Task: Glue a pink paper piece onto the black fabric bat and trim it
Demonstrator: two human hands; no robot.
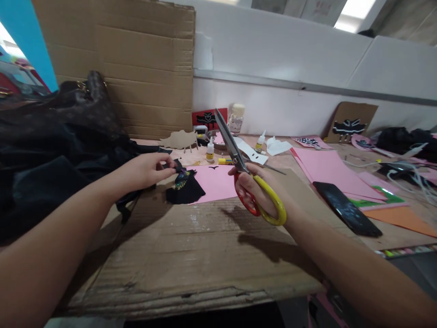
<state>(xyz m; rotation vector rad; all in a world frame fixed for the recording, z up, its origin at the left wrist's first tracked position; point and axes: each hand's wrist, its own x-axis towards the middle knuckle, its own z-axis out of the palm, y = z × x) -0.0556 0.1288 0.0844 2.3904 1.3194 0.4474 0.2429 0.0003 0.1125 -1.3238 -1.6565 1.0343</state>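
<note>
My right hand is closed round a pair of scissors with one yellow and one red handle loop. Their blades point up and away, raised above the cardboard. My left hand pinches a small black scrap between thumb and fingers. Just beneath it lies a black piece of material with gold and purple glitter, partly over a pink sheet. A little black shape rests near that sheet's far edge.
Cardboard covers the near tabletop. Small glue bottles and a tan cutout stand or lie behind. To the right are a black phone and pink sheets. A dark bag crowds the left; an upright cardboard panel rises behind.
</note>
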